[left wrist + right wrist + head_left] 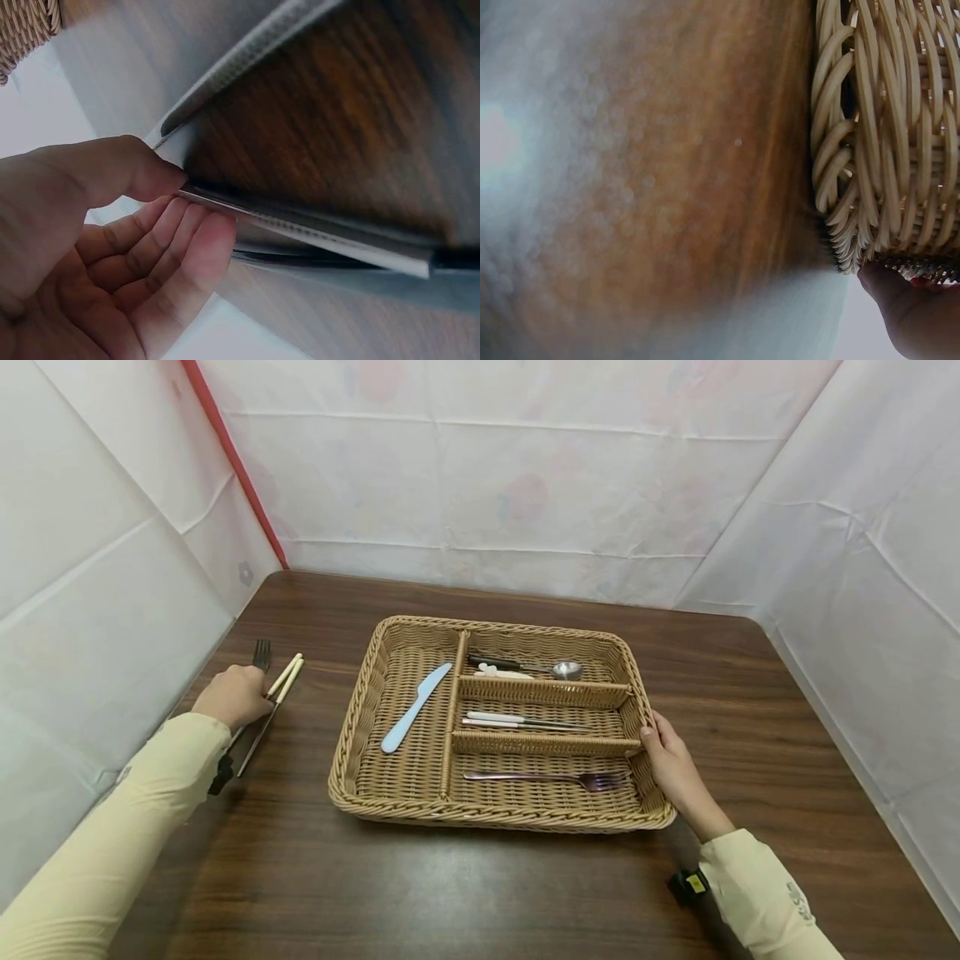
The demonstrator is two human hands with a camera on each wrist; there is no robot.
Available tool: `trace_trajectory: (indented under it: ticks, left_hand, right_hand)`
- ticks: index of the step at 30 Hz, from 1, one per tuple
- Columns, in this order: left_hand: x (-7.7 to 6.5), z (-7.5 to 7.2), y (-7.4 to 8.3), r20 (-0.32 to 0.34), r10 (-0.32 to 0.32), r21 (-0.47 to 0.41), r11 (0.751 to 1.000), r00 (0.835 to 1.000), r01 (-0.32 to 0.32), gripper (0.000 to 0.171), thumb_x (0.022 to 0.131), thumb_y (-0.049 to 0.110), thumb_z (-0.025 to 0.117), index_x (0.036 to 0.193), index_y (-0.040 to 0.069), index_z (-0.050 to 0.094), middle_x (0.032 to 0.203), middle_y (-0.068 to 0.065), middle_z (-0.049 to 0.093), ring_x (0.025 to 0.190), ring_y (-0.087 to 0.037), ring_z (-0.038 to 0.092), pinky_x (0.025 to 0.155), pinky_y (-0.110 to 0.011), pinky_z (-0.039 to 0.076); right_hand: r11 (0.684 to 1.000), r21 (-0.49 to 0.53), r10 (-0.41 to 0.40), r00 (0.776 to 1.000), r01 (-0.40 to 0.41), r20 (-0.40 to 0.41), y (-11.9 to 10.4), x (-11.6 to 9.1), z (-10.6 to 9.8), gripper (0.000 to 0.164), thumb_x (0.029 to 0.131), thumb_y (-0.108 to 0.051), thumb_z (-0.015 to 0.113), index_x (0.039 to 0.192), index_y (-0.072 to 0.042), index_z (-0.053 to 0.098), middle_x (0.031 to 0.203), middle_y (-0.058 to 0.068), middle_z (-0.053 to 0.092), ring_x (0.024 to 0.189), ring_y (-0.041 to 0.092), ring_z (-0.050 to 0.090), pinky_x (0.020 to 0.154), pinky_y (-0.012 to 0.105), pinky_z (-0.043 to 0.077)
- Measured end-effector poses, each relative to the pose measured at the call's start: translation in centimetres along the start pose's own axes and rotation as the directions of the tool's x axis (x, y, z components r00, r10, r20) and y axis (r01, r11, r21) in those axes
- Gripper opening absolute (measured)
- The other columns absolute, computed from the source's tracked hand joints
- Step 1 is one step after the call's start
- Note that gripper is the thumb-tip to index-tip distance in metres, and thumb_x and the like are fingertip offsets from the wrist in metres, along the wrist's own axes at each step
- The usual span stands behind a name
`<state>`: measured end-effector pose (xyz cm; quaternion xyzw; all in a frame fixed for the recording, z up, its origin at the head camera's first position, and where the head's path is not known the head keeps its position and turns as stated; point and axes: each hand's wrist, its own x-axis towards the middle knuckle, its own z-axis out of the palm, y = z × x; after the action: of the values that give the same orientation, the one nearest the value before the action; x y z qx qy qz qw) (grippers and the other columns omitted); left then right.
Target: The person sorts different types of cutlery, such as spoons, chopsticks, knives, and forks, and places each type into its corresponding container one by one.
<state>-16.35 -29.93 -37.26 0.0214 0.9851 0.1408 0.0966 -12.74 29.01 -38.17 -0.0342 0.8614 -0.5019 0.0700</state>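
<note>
At the table's left side my left hand point(234, 695) pinches a metal-ended chopstick point(322, 236) between thumb and fingertips, as the left wrist view shows. A second chopstick point(247, 64) slants away from it. In the head view their cream handles point(288, 683) lean toward the back, beside the dark tines of a fork point(262, 653); the hand hides part of the fork. My right hand point(675, 768) grips the right rim of a divided wicker basket point(352, 718), its thumb over the edge. The right wrist view shows the basket's woven side point(885, 127) close to that hand.
The basket's left compartment holds a light blue knife point(417, 707). On its right lie a spoon point(567, 671) at the back, white-handled chopsticks point(498, 720) in the middle and a purple fork point(592, 782) in front. White sheeting point(525, 485) encloses the brown table point(420, 893).
</note>
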Motion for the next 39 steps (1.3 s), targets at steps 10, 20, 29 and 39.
trace_trajectory:
  ticks: [10, 20, 29, 39]
  left_hand:
    - [0.2, -1.5, 0.7, -0.055, 0.034, -0.003, 0.999, 0.998, -0.035, 0.023, 0.076, 0.007, 0.059, 0.055, 0.01, 0.051, 0.057, -0.001, 0.048, 0.05, -0.021, 0.044, 0.044, -0.036, 0.037]
    - [0.8, -4.3, 5.7, -0.137, 0.148, 0.029, 0.989, 0.98, -0.145, 0.014, 0.078, 0.004, 0.062, 0.082, -0.009, 0.062, 0.068, -0.013, 0.062, 0.056, -0.025, 0.057, 0.05, -0.044, 0.047]
    - [1.4, -4.9, 11.4, -0.17, 0.308, 0.084, 0.951, 0.936, -0.298, 0.012, 0.074, -0.002, 0.061, 0.085, -0.006, 0.063, 0.076, -0.014, 0.064, 0.066, -0.027, 0.06, 0.061, -0.047, 0.05]
    - [2.1, -4.3, 17.1, -0.111, 0.518, 0.141, 0.853, 0.848, -0.503, 0.007, 0.083, -0.006, 0.056, 0.078, -0.001, 0.059, 0.066, -0.006, 0.053, 0.054, -0.014, 0.042, 0.049, -0.032, 0.039]
  right_hand:
    - [1.0, 0.024, -0.003, 1.0, 0.003, -0.001, 0.0, -0.1, -0.1, 0.053, 0.106, -0.02, 0.027, 0.149, 0.004, 0.011, 0.148, 0.033, 0.022, 0.137, 0.043, 0.02, 0.107, 0.057, 0.02]
    - [1.0, 0.009, -0.003, 1.0, 0.003, -0.003, 0.0, 0.0, -0.2, 0.052, 0.106, -0.02, 0.027, 0.149, 0.004, 0.011, 0.148, 0.032, 0.022, 0.137, 0.043, 0.019, 0.108, 0.057, 0.019]
    - [1.0, 0.017, 0.01, 1.0, -0.01, -0.004, -0.2, -0.1, 0.0, 0.054, 0.106, -0.023, 0.027, 0.149, 0.004, 0.011, 0.148, 0.033, 0.022, 0.137, 0.043, 0.021, 0.107, 0.057, 0.021]
    - [1.0, 0.013, -0.004, 1.0, 0.004, -0.001, -0.1, 0.0, 0.1, 0.053, 0.106, -0.023, 0.026, 0.149, 0.004, 0.012, 0.147, 0.033, 0.023, 0.137, 0.044, 0.021, 0.107, 0.057, 0.021]
